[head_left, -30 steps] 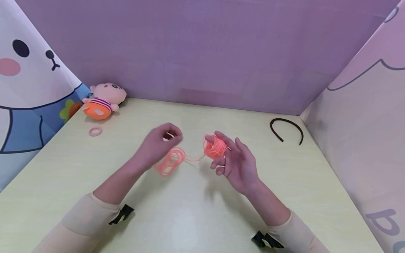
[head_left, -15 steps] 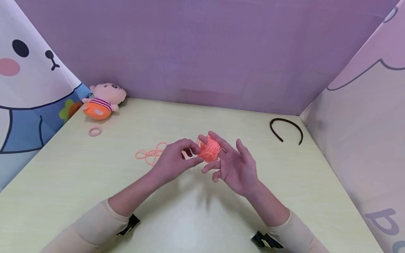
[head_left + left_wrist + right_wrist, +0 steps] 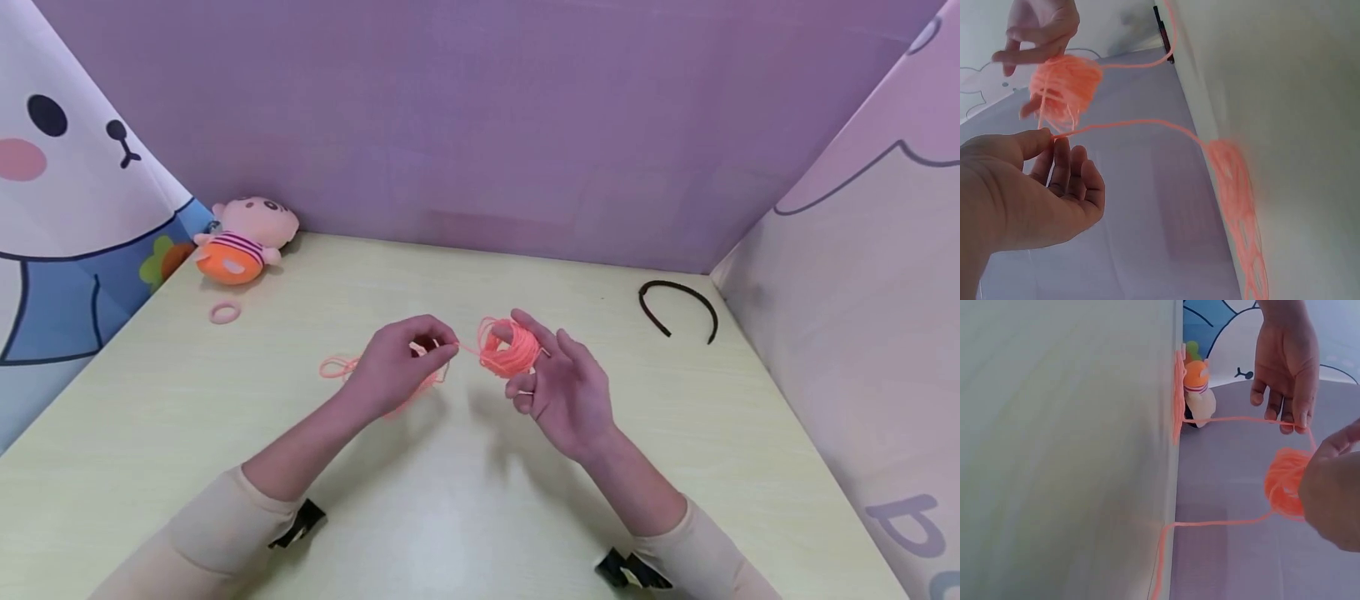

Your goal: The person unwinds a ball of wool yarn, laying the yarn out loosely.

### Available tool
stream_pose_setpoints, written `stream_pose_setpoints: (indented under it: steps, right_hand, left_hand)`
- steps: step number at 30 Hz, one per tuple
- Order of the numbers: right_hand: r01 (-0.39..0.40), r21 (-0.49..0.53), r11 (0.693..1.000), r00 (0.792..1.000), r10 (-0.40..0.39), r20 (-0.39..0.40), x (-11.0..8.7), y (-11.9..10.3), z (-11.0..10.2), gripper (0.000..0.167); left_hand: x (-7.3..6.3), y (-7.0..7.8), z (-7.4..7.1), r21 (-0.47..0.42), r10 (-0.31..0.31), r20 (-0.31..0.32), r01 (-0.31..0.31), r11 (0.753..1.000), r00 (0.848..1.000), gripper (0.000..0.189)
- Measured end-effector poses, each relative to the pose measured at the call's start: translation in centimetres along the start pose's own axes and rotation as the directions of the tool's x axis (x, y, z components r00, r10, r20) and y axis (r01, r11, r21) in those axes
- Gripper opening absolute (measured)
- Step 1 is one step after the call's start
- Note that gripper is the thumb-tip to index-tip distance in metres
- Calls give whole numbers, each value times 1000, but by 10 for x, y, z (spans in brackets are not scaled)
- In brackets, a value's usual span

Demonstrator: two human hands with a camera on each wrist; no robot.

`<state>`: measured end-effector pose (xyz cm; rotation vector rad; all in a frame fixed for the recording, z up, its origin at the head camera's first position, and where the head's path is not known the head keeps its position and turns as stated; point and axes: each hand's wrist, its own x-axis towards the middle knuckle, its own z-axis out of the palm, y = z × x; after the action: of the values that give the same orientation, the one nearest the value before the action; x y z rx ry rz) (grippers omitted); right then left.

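Note:
In the head view my left hand (image 3: 401, 362) pinches a strand of coral-pink yarn (image 3: 1135, 123) between thumb and fingertips. The strand leads to a wound coil of the same yarn (image 3: 513, 352), looped around fingers of my right hand (image 3: 566, 400). Those fingers extend through and behind the coil, the thumb stands apart, and the lower fingers bend. Loose loops of yarn (image 3: 1235, 194) lie on the table below my left hand, partly hidden by it in the head view. Another strand (image 3: 1222, 522) runs from the coil down to the tabletop.
A plush doll (image 3: 247, 237) in orange and stripes lies at the back left, a pink ring (image 3: 225, 312) in front of it. At the back right rests a black headband (image 3: 681, 287). Purple cloth (image 3: 480, 125) rises behind the pale table (image 3: 450, 517).
My left hand moved right to the coil, then drew back slightly left with the strand taut between them. The right hand shifted a little left and back, still carrying the coil.

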<state>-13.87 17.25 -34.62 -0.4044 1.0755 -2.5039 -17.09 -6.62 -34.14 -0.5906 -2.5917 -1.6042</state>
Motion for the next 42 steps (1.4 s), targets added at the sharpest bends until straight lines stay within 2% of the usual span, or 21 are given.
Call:
stream_pose_setpoints:
  steps: [2, 5, 9, 15, 21, 27, 35, 38, 42]
  right_hand:
    - [1, -48, 999, 995, -5, -96, 1, 0, 2, 48]
    - [-8, -111, 994, 972, -18, -233, 2, 1, 4, 45]
    - [-21, -171, 985, 943, -37, -330, 3, 2, 5, 44]
    - [-18, -213, 977, 936, -59, -346, 4, 4, 6, 29]
    - [-41, -260, 965, 932, -57, -358, 3, 4, 5, 24]
    - [-79, -326, 942, 938, -41, -344, 4, 6, 5, 31]
    - [-123, -344, 931, 936, -7, -353, 4, 6, 2, 46]
    - [-149, -349, 925, 931, 12, -365, 5, 6, 1, 47]
    - [-182, -332, 926, 922, 43, -384, 5, 6, 1, 45]
  left_hand:
    - [2, -1, -5, -5, -16, -11, 16, 1000, 1000, 4]
    - [4, -2, -11, -13, -36, -25, 36, 999, 999, 5]
    - [6, -2, -18, 0, -51, -48, 51, 999, 998, 6]
    - [11, -6, -31, 39, -74, -95, 78, 996, 993, 9]
    - [16, -10, -48, 53, -138, -157, 148, 988, 978, 17]
    - [17, -11, -64, -10, -215, -252, 219, 976, 944, 22]
    - [18, -7, -74, -108, -211, -401, 182, 977, 891, 23]
    - [17, -6, -78, -130, -219, -424, 180, 975, 879, 24]
    - [17, -4, -81, -145, -234, -431, 189, 971, 872, 23]
